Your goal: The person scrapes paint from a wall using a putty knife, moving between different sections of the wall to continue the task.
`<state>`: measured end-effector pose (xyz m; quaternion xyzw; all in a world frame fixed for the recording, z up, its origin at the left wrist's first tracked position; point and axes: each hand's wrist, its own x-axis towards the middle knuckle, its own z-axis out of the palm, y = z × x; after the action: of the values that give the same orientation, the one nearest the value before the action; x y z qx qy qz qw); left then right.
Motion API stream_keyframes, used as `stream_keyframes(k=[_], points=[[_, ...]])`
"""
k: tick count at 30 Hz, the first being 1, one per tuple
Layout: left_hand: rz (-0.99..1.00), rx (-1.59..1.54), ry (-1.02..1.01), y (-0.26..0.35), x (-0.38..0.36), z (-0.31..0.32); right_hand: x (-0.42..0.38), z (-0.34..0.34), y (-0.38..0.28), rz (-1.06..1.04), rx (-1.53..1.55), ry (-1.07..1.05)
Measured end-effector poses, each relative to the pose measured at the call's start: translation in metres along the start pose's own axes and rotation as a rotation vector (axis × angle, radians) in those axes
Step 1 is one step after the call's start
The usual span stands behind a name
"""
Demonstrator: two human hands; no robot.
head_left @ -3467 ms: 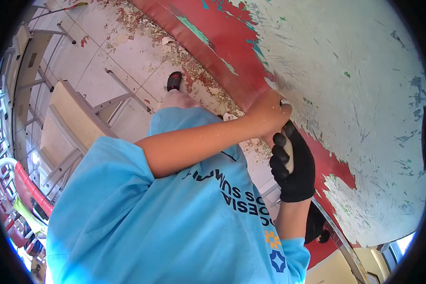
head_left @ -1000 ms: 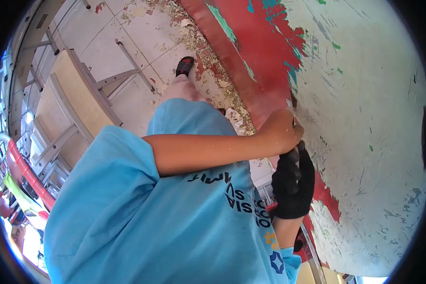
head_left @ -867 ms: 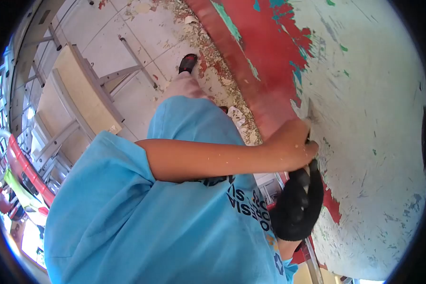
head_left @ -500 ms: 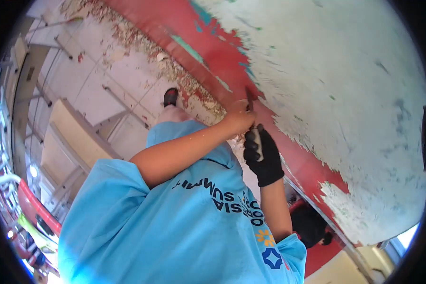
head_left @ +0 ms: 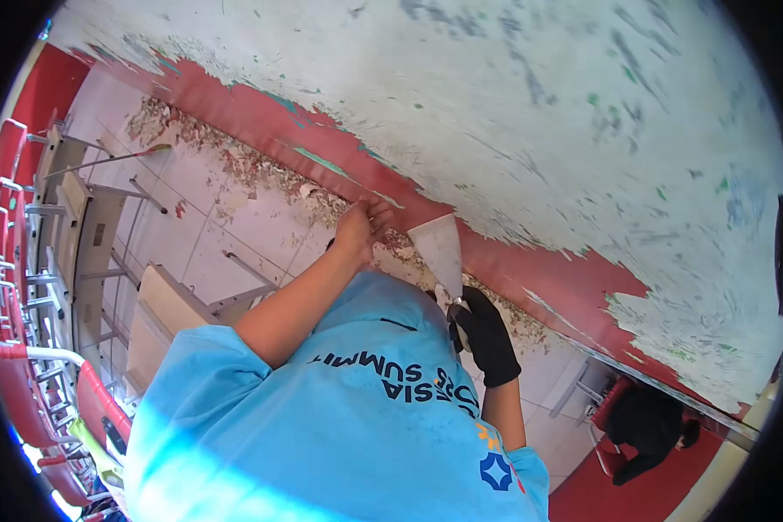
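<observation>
My right hand [head_left: 485, 335], in a black glove, is wrapped round the handle of a scraper [head_left: 440, 248]. The wide, pale blade points up at the wall, its edge at the border between the red paint [head_left: 496, 261] and the whitish scraped surface [head_left: 565, 130]. Left of the blade, my bare left hand [head_left: 363, 228] is beside the red band, its fingers loosely bent and apart, with nothing seen in them. A thin green streak [head_left: 320, 163] shows in the red paint above that hand.
Paint flakes [head_left: 235, 165] lie along the wall's foot on the tiled floor [head_left: 170, 230]. Pale tables [head_left: 161, 322] and red chairs [head_left: 7, 226] stand at the left. Another person in black [head_left: 648, 426] is at the lower right by a red chair.
My left hand has come away from the scraper and moved left. The scraper's blade now shows its broad face. The view has shifted, showing more wall and the other person more fully.
</observation>
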<state>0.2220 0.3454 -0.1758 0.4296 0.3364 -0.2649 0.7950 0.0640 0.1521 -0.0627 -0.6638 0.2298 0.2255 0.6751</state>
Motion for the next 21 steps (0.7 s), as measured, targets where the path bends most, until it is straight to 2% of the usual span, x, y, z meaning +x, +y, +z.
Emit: stream_keyframes(k=[2, 4, 5, 7, 8, 9, 11, 13, 16, 17, 19, 21], points=[[0.058, 0.026, 0.011, -0.006, -0.014, 0.003, -0.007, -0.002, 0.007, -0.055, 0.076, 0.032], [0.008, 0.129, -0.161, -0.020, -0.044, 0.018, -0.008, -0.003, 0.010, -0.105, 0.154, 0.058], [0.022, 0.137, -0.152, -0.026, -0.060, 0.029, -0.010, -0.005, 0.011, -0.126, 0.119, 0.044], [-0.055, 0.146, -0.352, -0.037, -0.089, 0.051, -0.008, -0.007, 0.017, -0.153, 0.091, 0.020], [-0.048, 0.154, -0.344, -0.042, -0.096, 0.058, -0.005, -0.005, 0.022, -0.210, 0.002, 0.055], [-0.048, 0.120, -0.395, -0.045, -0.101, 0.064, -0.002, -0.004, 0.026, -0.267, -0.087, 0.092], [-0.044, 0.094, -0.439, -0.048, -0.104, 0.073, -0.001, -0.004, 0.028, -0.250, -0.056, 0.089], [-0.042, 0.032, -0.491, -0.042, -0.095, 0.080, 0.003, 0.002, 0.025, -0.477, -0.109, 0.198], [-0.114, -0.018, -0.587, -0.035, -0.083, 0.087, 0.015, -0.002, 0.025, -0.562, -0.204, 0.246], [-0.113, -0.027, -0.594, -0.032, -0.080, 0.090, 0.015, 0.000, 0.018, -0.564, -0.216, 0.247], [-0.174, -0.024, -0.652, -0.033, -0.079, 0.093, 0.006, 0.004, 0.000, -0.347, 0.201, 0.169], [-0.172, -0.086, -0.660, -0.037, -0.079, 0.093, 0.000, 0.003, -0.002, -0.332, 0.249, 0.147]])
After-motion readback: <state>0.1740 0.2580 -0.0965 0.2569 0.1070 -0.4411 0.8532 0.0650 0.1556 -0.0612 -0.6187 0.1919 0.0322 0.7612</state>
